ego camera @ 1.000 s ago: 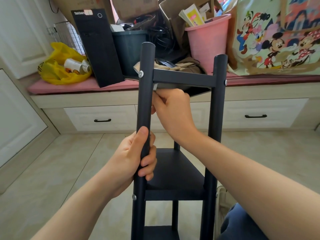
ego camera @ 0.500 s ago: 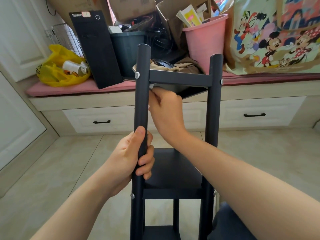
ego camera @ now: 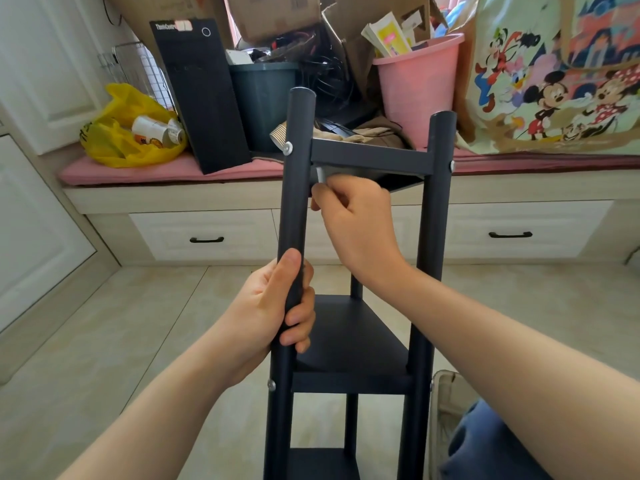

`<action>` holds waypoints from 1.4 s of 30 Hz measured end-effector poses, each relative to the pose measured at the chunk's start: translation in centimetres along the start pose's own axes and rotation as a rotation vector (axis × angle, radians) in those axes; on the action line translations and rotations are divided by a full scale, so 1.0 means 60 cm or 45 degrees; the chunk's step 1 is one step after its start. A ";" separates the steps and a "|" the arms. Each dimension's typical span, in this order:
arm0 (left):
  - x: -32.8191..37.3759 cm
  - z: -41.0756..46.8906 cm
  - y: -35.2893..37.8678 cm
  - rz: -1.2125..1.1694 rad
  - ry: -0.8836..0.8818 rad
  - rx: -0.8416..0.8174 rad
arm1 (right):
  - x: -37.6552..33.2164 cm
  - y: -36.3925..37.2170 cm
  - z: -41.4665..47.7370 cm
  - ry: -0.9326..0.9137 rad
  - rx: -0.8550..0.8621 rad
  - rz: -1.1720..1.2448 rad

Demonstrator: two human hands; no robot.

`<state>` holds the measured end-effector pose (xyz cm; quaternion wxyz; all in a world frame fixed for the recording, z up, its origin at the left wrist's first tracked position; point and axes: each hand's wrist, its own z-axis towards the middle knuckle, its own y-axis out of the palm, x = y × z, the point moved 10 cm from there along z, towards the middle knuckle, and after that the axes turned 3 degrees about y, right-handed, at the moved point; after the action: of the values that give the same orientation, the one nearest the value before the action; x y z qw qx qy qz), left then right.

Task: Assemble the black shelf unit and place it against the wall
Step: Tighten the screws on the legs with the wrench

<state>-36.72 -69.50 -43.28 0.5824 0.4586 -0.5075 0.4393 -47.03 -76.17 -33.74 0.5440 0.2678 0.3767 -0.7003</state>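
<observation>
Pink bucket [ego camera: 417,88] holding papers [ego camera: 388,36], yellow bag [ego camera: 128,133] holding cups [ego camera: 150,128]

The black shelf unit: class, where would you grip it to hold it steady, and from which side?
Grip the front left post mid-height, from the left: it is a round upright bar a hand closes around, as the left hand does, clear of the shelves.

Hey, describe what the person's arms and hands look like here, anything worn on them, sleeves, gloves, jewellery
Both arms are bare from the bottom edge of the picture up to the hands: no sleeves show. The left hand and right hand wear no gloves, and no rings, watch or bracelet show on the sides facing the camera. Fingernails look short and unpainted.
</observation>
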 end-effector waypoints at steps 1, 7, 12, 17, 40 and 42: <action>0.000 0.000 0.000 0.000 -0.001 0.003 | -0.001 -0.002 0.000 -0.005 0.011 -0.001; 0.000 -0.001 -0.004 -0.010 -0.012 0.022 | -0.007 -0.002 -0.001 -0.039 0.020 -0.007; 0.000 -0.002 -0.003 -0.015 -0.014 0.023 | -0.006 0.006 0.000 -0.029 0.001 -0.011; 0.002 -0.003 0.001 -0.009 -0.018 0.015 | -0.003 0.014 0.001 -0.049 -0.001 0.043; 0.002 -0.004 0.007 0.002 -0.012 -0.054 | 0.012 0.023 -0.002 -0.038 -0.022 0.023; 0.002 -0.004 0.009 0.008 -0.013 -0.064 | 0.015 0.016 -0.003 -0.013 -0.034 0.009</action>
<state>-37.17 -69.14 -43.13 0.5897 0.4444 -0.5227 0.4261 -46.37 -76.66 -34.75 0.5521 0.2582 0.3823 -0.6946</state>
